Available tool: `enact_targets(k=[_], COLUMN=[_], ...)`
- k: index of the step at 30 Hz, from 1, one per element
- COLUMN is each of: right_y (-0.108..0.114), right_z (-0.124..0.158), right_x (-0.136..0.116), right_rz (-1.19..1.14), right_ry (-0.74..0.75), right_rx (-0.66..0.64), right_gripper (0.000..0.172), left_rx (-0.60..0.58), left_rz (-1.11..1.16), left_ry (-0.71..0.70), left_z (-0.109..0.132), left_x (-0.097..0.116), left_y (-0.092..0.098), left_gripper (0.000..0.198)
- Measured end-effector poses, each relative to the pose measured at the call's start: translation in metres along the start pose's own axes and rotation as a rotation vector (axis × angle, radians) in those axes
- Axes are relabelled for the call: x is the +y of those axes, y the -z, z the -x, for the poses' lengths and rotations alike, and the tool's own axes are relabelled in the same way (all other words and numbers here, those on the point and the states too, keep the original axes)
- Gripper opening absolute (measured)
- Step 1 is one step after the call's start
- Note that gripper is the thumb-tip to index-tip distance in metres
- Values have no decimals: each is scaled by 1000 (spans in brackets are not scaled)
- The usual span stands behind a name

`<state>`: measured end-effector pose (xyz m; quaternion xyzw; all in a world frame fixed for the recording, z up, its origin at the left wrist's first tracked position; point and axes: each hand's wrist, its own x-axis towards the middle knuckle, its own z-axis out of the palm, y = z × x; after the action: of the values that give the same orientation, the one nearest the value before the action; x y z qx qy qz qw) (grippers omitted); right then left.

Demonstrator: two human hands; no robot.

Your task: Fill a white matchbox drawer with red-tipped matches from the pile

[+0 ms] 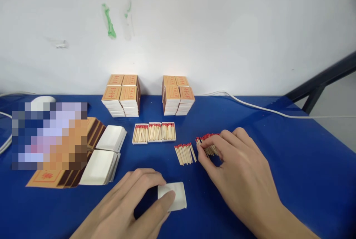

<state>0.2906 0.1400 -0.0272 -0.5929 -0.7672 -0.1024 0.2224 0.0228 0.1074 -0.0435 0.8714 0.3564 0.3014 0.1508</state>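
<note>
My left hand (133,203) rests on the blue table near the front edge and grips a small white matchbox tray (175,194) between thumb and fingers. My right hand (236,164) lies to the right of it, fingertips closed around a bundle of red-tipped matches (207,143). A second loose bundle of matches (185,153) lies just left of that hand. Behind them, three white trays filled with matches (154,132) stand side by side.
Two stacks of orange matchboxes (121,95) (177,95) stand at the wall. Flat white trays (107,153) and orange sleeves (55,177) lie in piles at the left, beside a blurred patch. A white cable (261,108) runs along the back right.
</note>
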Motion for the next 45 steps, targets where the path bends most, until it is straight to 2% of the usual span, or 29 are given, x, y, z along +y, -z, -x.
enact_targets(k=[5, 17, 23, 32, 40, 45], right_y=[-2, -1, -1, 2, 3, 5], right_z=[-2, 0, 1, 2, 5, 3], right_x=[-1, 1, 1, -1, -7, -7], right_rz=[11, 39, -24, -95, -167, -174], right_ry=[-21, 4, -13, -25, -68, -84], right_rx=[1, -3, -30, -40, -63, -84], right_gripper=[20, 16, 14, 17, 18, 18], left_rx=[-47, -48, -43, -40, -41, -26], left_rz=[-15, -58, -77, -16, -49, -74], left_ry=[48, -31, -46, 2, 36, -11], left_z=[3, 4, 3, 1, 4, 1], left_x=[2, 0, -1, 2, 3, 1], left_y=[0, 3, 0, 3, 1, 1], left_gripper=[45, 46, 43, 44, 49, 46])
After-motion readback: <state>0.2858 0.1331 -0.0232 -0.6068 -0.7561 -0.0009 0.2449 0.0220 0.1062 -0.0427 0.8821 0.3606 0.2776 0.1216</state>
